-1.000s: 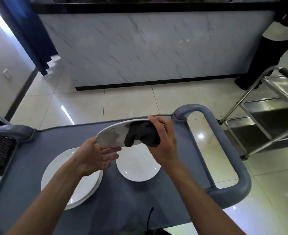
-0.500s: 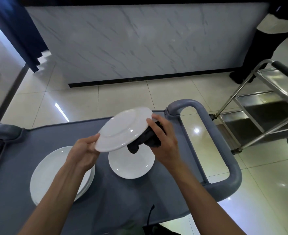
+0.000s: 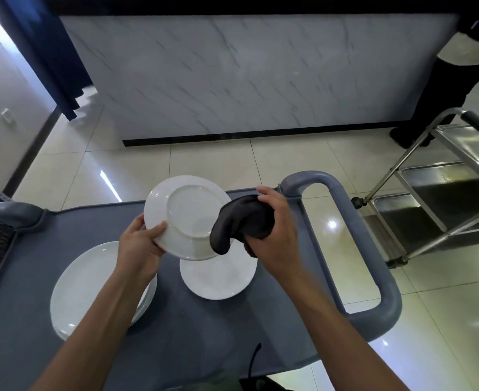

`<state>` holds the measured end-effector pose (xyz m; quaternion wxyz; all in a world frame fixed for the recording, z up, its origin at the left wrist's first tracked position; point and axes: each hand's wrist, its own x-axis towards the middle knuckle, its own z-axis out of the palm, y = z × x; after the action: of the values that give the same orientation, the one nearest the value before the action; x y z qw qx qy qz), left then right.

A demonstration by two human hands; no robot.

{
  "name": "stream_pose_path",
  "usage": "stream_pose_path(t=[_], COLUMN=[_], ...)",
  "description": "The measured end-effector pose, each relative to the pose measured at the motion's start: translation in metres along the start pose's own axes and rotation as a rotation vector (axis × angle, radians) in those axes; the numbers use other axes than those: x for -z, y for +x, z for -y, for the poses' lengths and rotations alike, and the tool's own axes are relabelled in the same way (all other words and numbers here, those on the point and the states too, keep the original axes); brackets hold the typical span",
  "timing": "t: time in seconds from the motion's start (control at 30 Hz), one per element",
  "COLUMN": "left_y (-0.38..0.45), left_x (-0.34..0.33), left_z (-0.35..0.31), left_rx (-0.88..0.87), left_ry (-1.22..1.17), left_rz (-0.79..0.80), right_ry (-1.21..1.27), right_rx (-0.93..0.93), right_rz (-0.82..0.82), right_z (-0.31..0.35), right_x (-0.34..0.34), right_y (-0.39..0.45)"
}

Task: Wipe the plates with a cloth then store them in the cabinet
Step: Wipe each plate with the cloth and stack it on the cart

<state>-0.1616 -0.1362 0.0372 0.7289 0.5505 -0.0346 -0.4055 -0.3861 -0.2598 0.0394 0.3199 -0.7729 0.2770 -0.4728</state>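
Over cart: L hand [image 3: 140, 244] grips plate [image 3: 186, 215], R hand [image 3: 272, 235] cloth [image 3: 241, 218].

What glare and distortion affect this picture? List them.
Head view: bright ceiling-light reflections spot the glossy floor tiles; daylight blows out the upper left corner; wide-angle bending curves the marble counter and cart handle; the held plate stays sharp.

We work over a grey cart [image 3: 176, 328] with a looped handle [image 3: 373, 249] at three o'clock. On its flat top, a stack of large white plates [image 3: 85, 292] sits at nine o'clock, and a single small white plate [image 3: 218, 280] lies near the centre, apart from the stack. The cart stands on a glossy tiled floor [image 3: 210, 165].
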Motion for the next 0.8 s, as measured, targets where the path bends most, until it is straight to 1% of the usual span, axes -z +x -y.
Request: stream_pose_path(t=[0.1,0.23,0.4,0.5,0.57,0.63,0.7,0.8], left_y=[-0.007,-0.018,-0.033,-0.04,-0.044,-0.046,-0.048,-0.05], left_x=[0.0,-0.002,0.0,-0.002,-0.002,-0.003,-0.002,0.001], left_z=[0.01,0.02,0.029,0.031,0.034,0.036,0.038,0.04], left_rx=[-0.031,-0.073,-0.081,-0.085,-0.112,-0.128,-0.131,-0.14], left_ry=[0.076,0.149,0.192,0.163,0.153,0.134,0.111,0.094], left_rz=[0.013,0.049,0.124,0.123,0.103,0.082,0.062,0.062], right_ry=[0.056,-0.044,-0.062,-0.038,-0.054,-0.058,-0.049,-0.102], right_rx=[-0.119,-0.125,-0.179,-0.191,-0.17,-0.119,-0.036,0.096], right_rz=[0.073,0.138,0.136,0.113,0.112,0.148,0.24,0.435], right_z=[0.007,0.012,0.017,0.019,0.019,0.019,0.015,0.0], right_x=[-0.015,-0.039,-0.058,-0.064,-0.066,-0.067,-0.065,-0.056], right_y=[0.009,0.022,0.028,0.02,0.012,0.004,-0.005,-0.015])
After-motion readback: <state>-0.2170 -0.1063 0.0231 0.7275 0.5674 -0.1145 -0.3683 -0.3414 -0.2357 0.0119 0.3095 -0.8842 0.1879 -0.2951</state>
